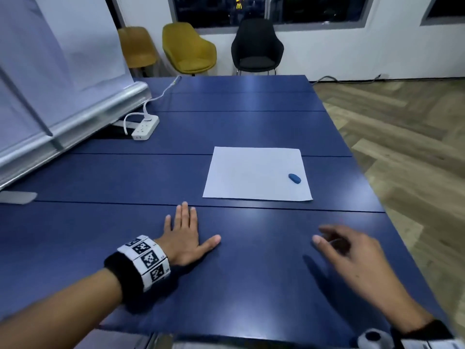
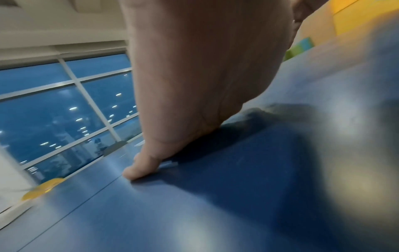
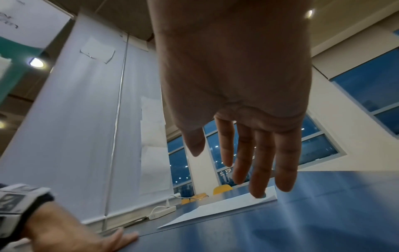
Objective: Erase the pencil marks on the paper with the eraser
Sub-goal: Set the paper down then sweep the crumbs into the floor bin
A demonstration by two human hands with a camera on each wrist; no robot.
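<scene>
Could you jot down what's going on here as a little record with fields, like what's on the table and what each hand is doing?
Surface: blue table
Paper: white sheet lying flat on the table, beyond both hands
Eraser: blue eraser lying on the paper near its right edge, untouched
Pencil marks: too faint to make out
Left hand: left hand flat on the table, fingers straight
Right hand: right hand raised above the table, fingers loose, holding nothing
Also there: white power strip at far left

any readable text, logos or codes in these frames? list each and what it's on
Yellow arches sign, a logo with no letters: outside, through the window.
Square black-and-white marker codes, no words: on the wristband of the left hand.
Dark handwriting: on a hanging sheet in the right wrist view, cut off and unreadable.
Paper, eraser, power strip: no legible text.
</scene>
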